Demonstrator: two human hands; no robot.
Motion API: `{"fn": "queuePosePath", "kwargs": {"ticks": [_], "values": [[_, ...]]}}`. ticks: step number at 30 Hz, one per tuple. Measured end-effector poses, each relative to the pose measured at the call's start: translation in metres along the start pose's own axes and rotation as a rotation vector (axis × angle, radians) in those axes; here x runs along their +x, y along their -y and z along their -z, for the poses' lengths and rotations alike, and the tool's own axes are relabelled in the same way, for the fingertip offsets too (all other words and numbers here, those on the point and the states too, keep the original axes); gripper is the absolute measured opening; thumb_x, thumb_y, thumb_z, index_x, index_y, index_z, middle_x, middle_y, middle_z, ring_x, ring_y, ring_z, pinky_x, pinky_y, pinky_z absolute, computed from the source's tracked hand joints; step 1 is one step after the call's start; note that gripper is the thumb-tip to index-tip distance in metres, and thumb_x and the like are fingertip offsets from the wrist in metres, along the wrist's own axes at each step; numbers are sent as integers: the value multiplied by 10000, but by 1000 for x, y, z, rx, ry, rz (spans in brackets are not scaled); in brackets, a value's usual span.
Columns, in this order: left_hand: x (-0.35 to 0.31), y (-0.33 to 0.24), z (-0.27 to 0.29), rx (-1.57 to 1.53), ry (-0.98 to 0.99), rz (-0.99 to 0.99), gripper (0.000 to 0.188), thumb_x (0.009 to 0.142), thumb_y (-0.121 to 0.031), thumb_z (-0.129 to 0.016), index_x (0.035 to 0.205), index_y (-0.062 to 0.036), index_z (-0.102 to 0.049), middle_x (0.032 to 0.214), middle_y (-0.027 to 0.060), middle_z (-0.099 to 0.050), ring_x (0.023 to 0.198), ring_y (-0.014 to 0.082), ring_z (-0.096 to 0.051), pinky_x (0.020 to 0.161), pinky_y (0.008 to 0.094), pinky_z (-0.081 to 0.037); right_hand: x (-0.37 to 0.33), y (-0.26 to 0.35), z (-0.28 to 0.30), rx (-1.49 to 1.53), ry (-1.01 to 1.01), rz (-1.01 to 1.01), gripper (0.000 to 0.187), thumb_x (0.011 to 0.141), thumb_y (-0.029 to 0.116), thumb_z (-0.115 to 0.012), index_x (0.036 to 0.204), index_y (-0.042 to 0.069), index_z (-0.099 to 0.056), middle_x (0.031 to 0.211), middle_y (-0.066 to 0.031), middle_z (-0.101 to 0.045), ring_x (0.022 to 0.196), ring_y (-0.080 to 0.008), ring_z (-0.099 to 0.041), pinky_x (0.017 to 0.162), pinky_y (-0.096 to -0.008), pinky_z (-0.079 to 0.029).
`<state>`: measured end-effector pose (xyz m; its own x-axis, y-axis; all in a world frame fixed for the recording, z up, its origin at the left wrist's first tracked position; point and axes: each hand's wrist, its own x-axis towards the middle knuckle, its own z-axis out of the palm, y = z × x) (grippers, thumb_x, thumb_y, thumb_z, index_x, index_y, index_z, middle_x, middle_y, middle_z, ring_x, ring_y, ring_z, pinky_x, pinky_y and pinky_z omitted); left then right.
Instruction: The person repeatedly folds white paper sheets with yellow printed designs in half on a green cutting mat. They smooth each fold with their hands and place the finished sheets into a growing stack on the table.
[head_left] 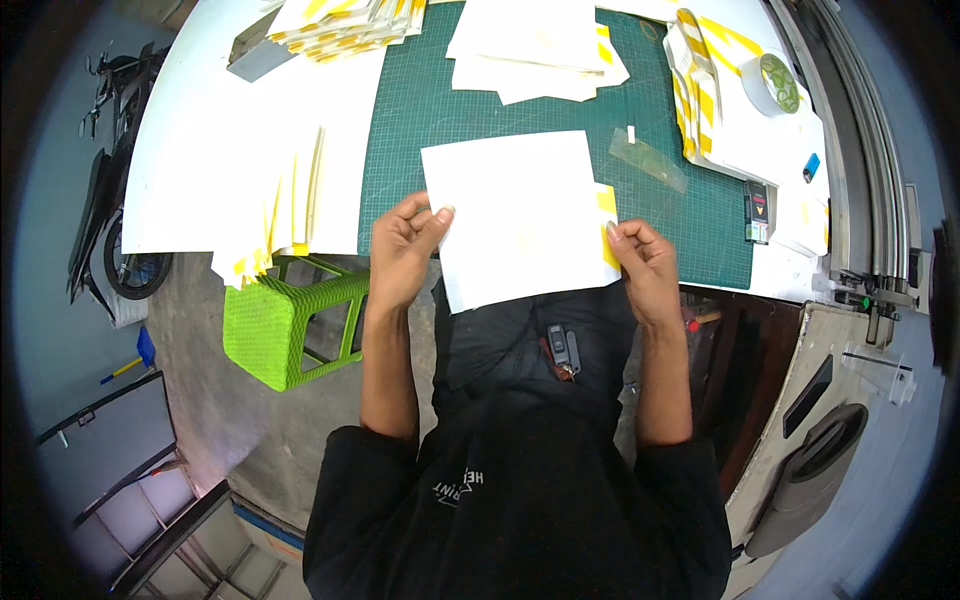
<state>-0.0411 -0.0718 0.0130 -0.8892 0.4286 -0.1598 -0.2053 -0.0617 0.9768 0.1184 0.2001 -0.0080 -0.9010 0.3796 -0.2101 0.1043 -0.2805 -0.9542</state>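
I hold a white sheet of paper (515, 225) over the near edge of the green cutting mat (400, 130). My left hand (408, 248) pinches its left edge, thumb on top. At its right side, a yellow-and-white paper strip (607, 215) sticks out from under the sheet; whether the two are one piece I cannot tell. My right hand (645, 262) pinches this strip between thumb and fingers. Beyond, more white sheets (530, 50) with yellow parts lie in a loose stack on the mat.
Yellow-and-white paper pieces (345, 22) are piled at the far left; others (310, 195) fan out near the left table edge. On the right are a folded stack (715, 80), a tape roll (775, 85), a lighter (811, 167) and a small dark box (757, 212). A green stool (265, 330) stands left.
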Motion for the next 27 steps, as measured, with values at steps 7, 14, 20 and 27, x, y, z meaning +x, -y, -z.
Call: {"fn": "queuePosePath", "kwargs": {"ticks": [7,14,20,27], "values": [[-1,-5,13,28,219,91,424,1050,-61,-655,1443,75,-569,1089,139,-800,899,106,-739,757,261,-592,-4,3,20,429,131,-25,106,1068,119,-645,1035,24,-679,1025,-41,-723,941,-91,-636,872,-270,-483],[2,-9,-8,43,202,62,380,1026,-8,-672,1385,73,-579,1109,170,-794,983,140,-751,816,277,-605,-3,5,38,467,237,-7,159,1064,113,-627,1156,-13,-658,1144,-102,-738,1057,-144,-680,982,-301,-515],[12,-4,-13,66,247,106,338,1023,-35,-698,1336,70,-623,1013,155,-805,886,136,-762,795,291,-619,0,17,22,-108,195,-131,356,1020,59,-652,1345,-81,-613,1232,-147,-732,1072,-161,-713,908,-307,-575],[14,-4,-7,53,336,16,346,1029,-21,-680,1355,75,-619,1046,154,-804,917,141,-763,818,297,-624,-10,0,39,637,442,-176,494,1003,55,-618,1462,-96,-517,1383,-189,-656,1281,-268,-652,1095,-412,-515]]}}
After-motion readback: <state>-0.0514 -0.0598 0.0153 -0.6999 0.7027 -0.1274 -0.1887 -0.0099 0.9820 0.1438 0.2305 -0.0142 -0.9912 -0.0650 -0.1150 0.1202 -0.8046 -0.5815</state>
